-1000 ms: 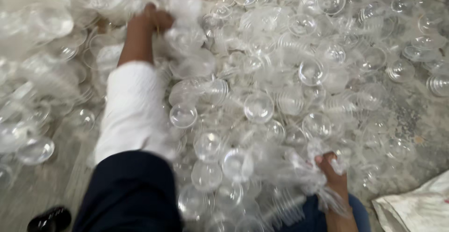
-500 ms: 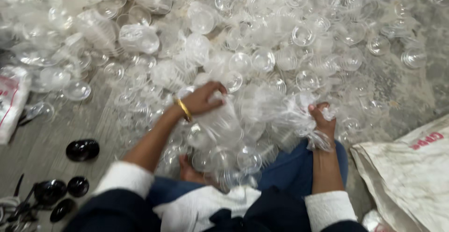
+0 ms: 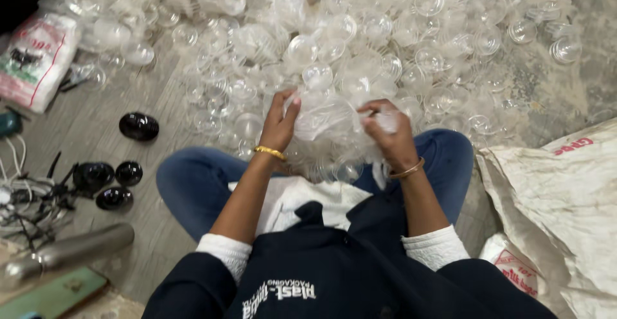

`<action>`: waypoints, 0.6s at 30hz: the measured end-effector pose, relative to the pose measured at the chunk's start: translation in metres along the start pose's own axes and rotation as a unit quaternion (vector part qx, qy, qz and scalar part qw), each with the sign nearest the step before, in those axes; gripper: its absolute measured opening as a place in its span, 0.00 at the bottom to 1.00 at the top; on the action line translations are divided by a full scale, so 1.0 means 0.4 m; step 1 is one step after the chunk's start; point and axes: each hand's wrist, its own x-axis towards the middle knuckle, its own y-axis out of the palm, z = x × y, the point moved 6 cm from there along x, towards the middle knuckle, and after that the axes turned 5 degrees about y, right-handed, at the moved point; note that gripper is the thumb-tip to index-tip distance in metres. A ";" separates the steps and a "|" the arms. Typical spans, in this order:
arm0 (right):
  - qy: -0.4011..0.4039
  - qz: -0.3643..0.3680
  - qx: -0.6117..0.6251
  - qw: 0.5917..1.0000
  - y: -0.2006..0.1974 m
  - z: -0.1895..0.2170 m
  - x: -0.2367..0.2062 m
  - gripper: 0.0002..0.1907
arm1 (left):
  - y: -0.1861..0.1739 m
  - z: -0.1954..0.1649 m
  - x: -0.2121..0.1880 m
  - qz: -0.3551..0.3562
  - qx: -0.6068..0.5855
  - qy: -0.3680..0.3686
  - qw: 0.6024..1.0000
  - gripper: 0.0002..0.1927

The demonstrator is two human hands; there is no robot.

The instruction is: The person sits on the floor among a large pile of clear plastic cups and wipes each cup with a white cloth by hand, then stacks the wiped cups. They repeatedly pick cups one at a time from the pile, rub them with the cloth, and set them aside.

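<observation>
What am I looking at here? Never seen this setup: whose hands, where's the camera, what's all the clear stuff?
There is no machine. One camera on a person's head looks down at their own lap as they sit cross-legged on the floor. The left hand and right hand together grip a clear plastic bag. A heap of clear plastic cups covers the floor ahead. Black round caps lie to the left, and a white sack to the right.

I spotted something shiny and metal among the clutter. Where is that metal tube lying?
In the head view the metal tube lies on the floor at the lower left, beside the person's left knee, below the black domes and just above a green flat bar.
</observation>
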 end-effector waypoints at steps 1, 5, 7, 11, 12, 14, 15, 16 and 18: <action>-0.034 -0.002 -0.039 0.999 0.012 0.037 -0.015 0.15 | 0.001 -0.019 -0.011 -0.001 0.016 -0.019 1.000 0.18; -0.158 0.000 -0.172 0.972 0.067 0.137 -0.063 0.23 | 0.016 -0.140 -0.044 0.013 0.088 -0.043 0.995 0.17; -0.170 -0.006 -0.207 0.963 0.083 0.143 -0.079 0.20 | 0.041 -0.202 -0.052 0.020 0.084 -0.032 0.996 0.18; -0.146 -0.045 -0.158 0.975 0.065 0.109 -0.095 0.10 | 0.084 -0.268 -0.057 0.038 -0.012 0.000 0.999 0.29; -0.145 -0.055 -0.124 0.980 0.053 0.100 -0.100 0.07 | 0.092 -0.271 -0.063 0.050 -0.035 0.010 0.998 0.34; -0.112 -0.024 -0.063 0.991 0.036 0.076 -0.098 0.07 | 0.115 -0.265 -0.076 0.096 -0.088 0.028 0.991 0.39; -0.095 -0.011 -0.033 0.995 0.025 0.066 -0.098 0.07 | 0.127 -0.259 -0.085 0.121 -0.115 0.038 0.985 0.42; -0.075 -0.002 -0.028 0.997 0.013 0.058 -0.100 0.08 | 0.131 -0.251 -0.089 0.101 -0.113 0.048 0.987 0.39; -0.035 0.009 -0.020 0.999 -0.010 0.045 -0.105 0.10 | 0.145 -0.242 -0.089 0.066 -0.110 0.070 0.989 0.33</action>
